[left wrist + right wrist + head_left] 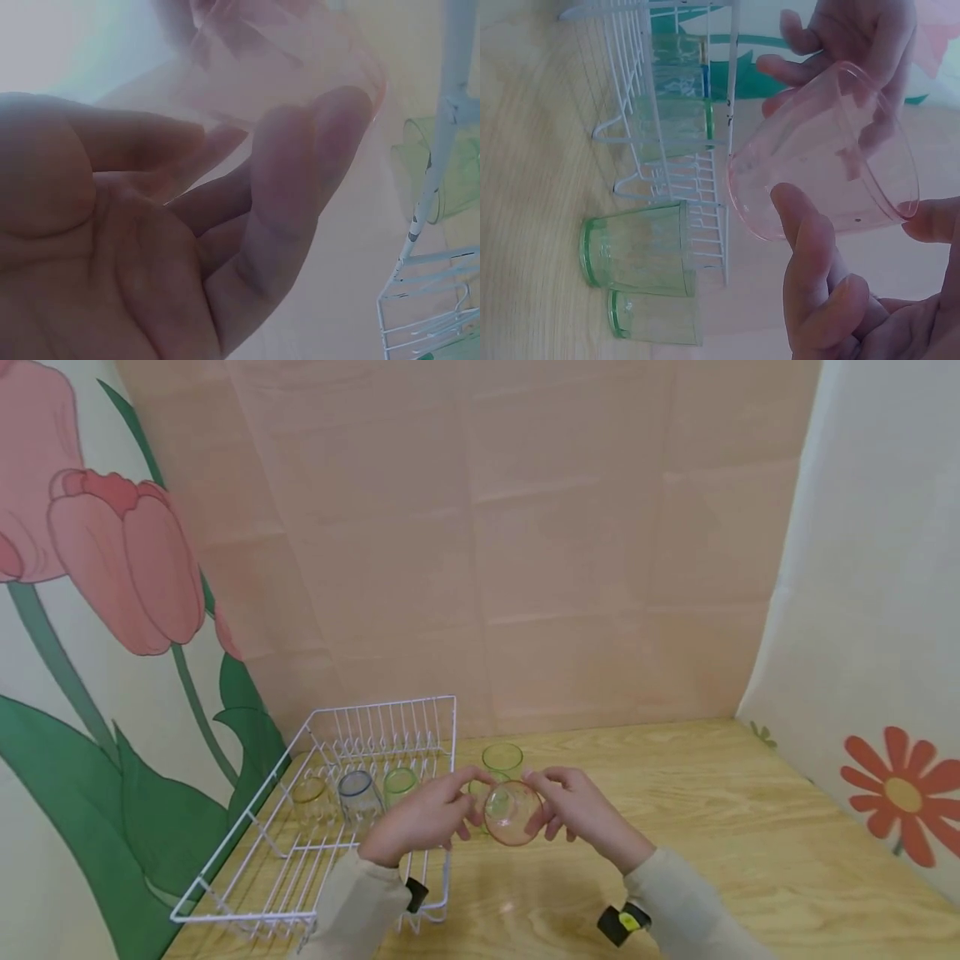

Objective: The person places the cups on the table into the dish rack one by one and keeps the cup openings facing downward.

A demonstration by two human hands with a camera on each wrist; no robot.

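A clear pink glass (513,814) is held up between both hands over the table, tilted. My right hand (585,814) grips its right side, the thumb at the rim and the fingers (802,225) along the wall in the right wrist view. On the opposite side my left hand (427,818) holds it too, with curled fingertips (285,150) against the pink wall (300,52) in the left wrist view. Just beyond the hands, two green glasses (637,247) stand upright on the wooden table; the hands partly cover the nearer one in the head view.
To the left sits a white wire dish rack (262,914). Inside it, a yellow glass (311,806), a blue glass (360,802) and a green glass (400,783) stand upside down in a row. The wooden table (712,827) runs right to a flower-printed wall.
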